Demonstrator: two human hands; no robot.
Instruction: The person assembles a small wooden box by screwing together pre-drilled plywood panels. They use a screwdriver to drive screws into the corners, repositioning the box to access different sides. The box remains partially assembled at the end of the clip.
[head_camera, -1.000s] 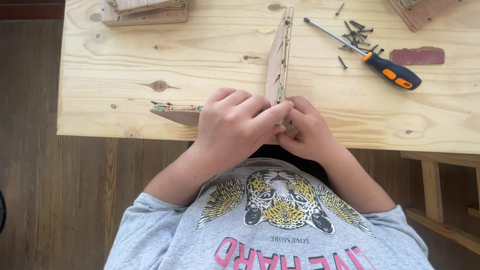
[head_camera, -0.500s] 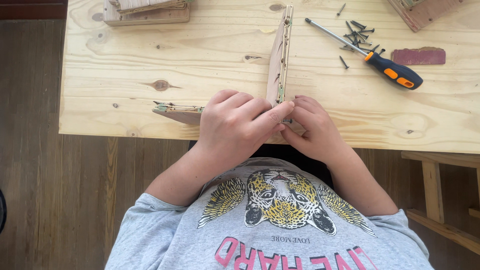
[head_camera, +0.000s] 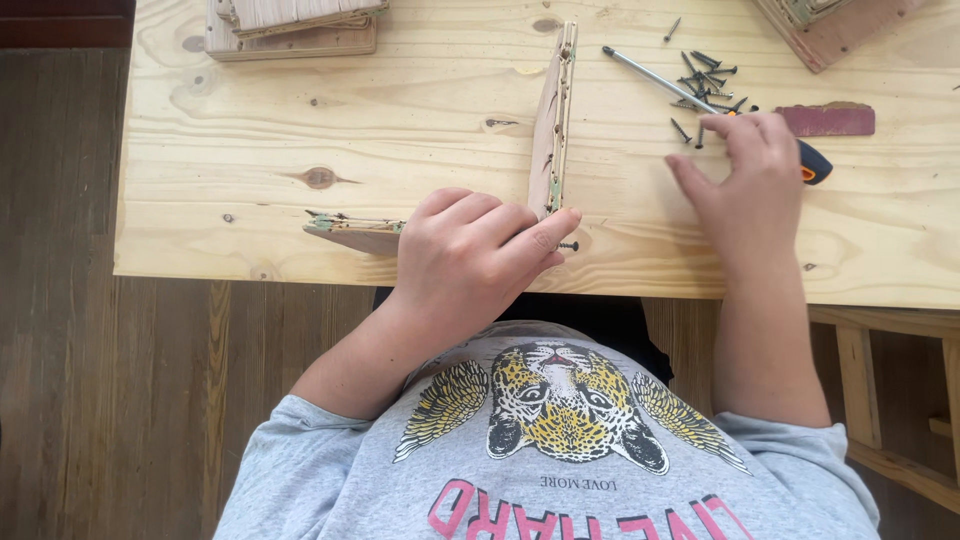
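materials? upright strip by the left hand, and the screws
Strip: looks like bare, unfinished light wood, grain visible. Screws: dark metal, apparently steel with a black finish, pointed and threaded. Left hand rests at the strip's near end.

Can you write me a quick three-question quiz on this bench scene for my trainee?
1. True or false: the right hand rests on the screwdriver lying on the table.
2. What does the left hand steady? A) the upright wooden strip B) the red block C) the stacked wood pieces
3. Fill in: a single ____ pokes out beside the left fingertips.

Key
1. True. The hand covers the handle, with the loose screws just beyond it.
2. A. The hand sits at the strip's near end.
3. screw
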